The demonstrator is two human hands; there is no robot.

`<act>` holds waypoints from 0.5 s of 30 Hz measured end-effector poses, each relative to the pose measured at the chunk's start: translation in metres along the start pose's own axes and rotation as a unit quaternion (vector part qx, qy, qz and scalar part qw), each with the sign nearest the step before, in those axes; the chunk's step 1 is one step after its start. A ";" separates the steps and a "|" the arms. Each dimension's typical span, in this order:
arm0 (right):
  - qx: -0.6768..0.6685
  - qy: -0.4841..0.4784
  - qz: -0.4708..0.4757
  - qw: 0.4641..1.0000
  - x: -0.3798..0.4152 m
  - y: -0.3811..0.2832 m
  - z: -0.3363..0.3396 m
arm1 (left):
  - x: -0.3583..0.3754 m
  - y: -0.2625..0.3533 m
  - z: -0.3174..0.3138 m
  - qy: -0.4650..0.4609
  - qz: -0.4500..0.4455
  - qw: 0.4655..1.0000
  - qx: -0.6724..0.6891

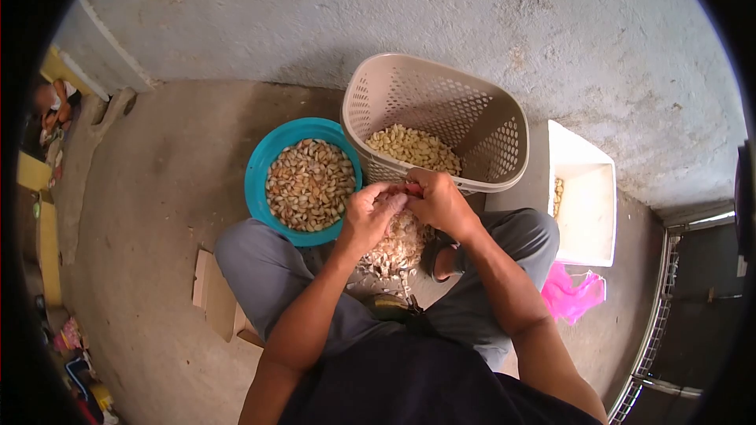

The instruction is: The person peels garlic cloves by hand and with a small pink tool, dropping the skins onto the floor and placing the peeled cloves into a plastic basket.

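My left hand and my right hand meet over a heap of papery peelings between my legs. The fingers of both are closed together. Something small and red shows at the right fingertips; what the left fingers hold is too small to make out. Just left of them, a teal basin holds unpeeled garlic cloves. Behind my hands stands a tall beige basket with pale peeled cloves at its bottom.
A white foam box with some pale cloves stands at the right, a pink net bag before it. Cardboard lies by my left knee. A wall rises behind the basket. Another person sits far left.
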State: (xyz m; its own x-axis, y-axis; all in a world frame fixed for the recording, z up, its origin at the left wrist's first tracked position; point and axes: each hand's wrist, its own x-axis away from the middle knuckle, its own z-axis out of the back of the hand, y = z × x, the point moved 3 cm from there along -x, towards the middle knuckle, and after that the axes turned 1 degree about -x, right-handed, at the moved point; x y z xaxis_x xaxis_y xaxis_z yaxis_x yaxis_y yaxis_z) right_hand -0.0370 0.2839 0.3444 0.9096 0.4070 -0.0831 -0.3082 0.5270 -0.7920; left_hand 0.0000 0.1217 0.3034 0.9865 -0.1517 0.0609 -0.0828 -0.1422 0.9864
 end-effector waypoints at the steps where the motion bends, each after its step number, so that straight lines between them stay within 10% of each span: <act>1: -0.014 -0.005 -0.021 1.000 -0.001 -0.001 0.000 | 0.000 -0.003 0.002 0.009 0.014 1.000 0.021; 15: -0.114 -0.017 -0.032 0.993 0.000 0.012 -0.008 | 0.004 -0.002 0.010 0.009 0.079 0.996 0.033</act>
State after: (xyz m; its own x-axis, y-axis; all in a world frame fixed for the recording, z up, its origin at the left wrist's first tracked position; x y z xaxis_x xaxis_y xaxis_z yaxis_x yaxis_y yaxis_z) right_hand -0.0389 0.2846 0.3298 0.9144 0.4046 -0.0107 -0.1752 0.3719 -0.9116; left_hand 0.0023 0.1115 0.3003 0.9626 -0.1597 0.2189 -0.2467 -0.1824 0.9518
